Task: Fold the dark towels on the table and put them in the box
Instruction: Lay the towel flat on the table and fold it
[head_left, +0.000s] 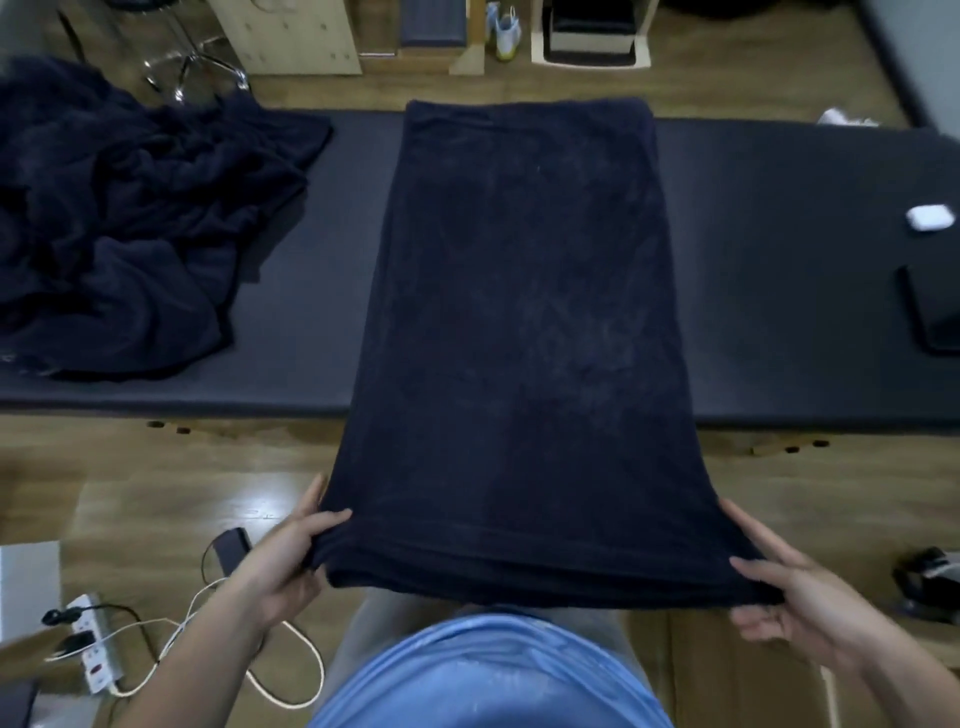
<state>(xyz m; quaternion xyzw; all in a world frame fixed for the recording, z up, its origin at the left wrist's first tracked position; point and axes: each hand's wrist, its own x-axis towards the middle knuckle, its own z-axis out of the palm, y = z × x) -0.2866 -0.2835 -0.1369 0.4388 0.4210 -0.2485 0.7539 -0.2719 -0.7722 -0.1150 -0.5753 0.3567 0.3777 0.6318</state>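
Holds towel (519, 312) by near corners, left hand (291, 551) at 7 o'clock, right hand (789, 597) at 5, with each grip pinching cloth. Could skew the fold if lifted unevenly.

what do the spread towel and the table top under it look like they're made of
The spread towel looks like soft terry or fleece cloth, matte navy: it has a fuzzy nap and sags softly past the table edge. The table top is probably padded vinyl or faux leather: smooth, with a dull sheen and rounded edges.
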